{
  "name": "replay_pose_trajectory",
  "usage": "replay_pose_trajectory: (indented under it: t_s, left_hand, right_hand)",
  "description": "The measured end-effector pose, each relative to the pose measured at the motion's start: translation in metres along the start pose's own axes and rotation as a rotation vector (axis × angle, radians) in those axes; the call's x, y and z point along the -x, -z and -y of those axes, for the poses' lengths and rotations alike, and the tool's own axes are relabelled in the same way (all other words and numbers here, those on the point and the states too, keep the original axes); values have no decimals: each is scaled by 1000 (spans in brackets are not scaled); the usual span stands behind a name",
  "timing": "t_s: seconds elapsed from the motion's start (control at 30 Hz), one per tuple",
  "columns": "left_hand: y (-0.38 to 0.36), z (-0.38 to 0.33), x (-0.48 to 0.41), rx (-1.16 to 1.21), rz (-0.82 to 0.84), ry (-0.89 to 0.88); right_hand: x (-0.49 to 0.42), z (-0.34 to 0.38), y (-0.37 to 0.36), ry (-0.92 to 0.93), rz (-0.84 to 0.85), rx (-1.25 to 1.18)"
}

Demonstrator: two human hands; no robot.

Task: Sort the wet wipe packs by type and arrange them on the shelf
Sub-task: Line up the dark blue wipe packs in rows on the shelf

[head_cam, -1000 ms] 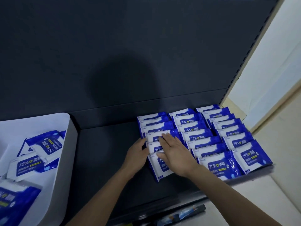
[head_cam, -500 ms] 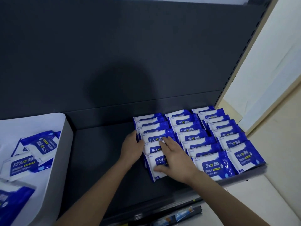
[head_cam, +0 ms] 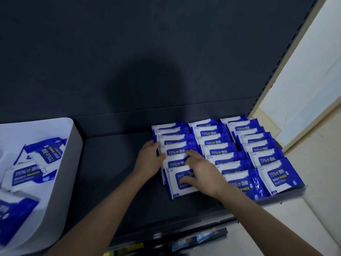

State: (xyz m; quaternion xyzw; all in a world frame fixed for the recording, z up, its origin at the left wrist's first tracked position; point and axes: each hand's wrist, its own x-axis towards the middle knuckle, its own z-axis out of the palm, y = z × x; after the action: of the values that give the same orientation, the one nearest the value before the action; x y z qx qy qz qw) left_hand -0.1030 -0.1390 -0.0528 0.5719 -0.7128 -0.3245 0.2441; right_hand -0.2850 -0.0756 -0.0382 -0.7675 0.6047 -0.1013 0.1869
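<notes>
Head cam: the left row of wipe packs [head_cam: 175,154] sits on the shelf [head_cam: 110,172]. Since a second ago our left hand [head_cam: 149,159] has slid further back along its edge, while our right hand [head_cam: 203,172] lies on top. Both hands are flat-fingered and gripping nothing. Loose packs [head_cam: 27,174] in the bin [head_cam: 77,145] mean we're probably not done.

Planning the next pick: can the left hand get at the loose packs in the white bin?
Probably yes: bare shelf lies between the left hand and the open-topped white bin, whose loose packs lie uncovered.
</notes>
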Motion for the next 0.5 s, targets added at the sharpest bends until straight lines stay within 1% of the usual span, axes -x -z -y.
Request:
replay_pose_trajectory:
  t_s: [0.1, 0.2, 0.33, 0.5]
  left_hand:
    - [-2, -1, 2, -15, -38, 21]
    - [-5, 0, 4, -28, -65, 43]
    - [-4, -2, 6, -66, -65, 30]
    - [22, -6, 20, -117, -207, -22]
  right_hand:
    - [-4, 0, 2, 28, 6, -22]
    - [-10, -2, 4, 83, 28, 35]
    - [-18, -3, 12, 104, 61, 79]
    - [-49, 19, 22, 174, -13, -20]
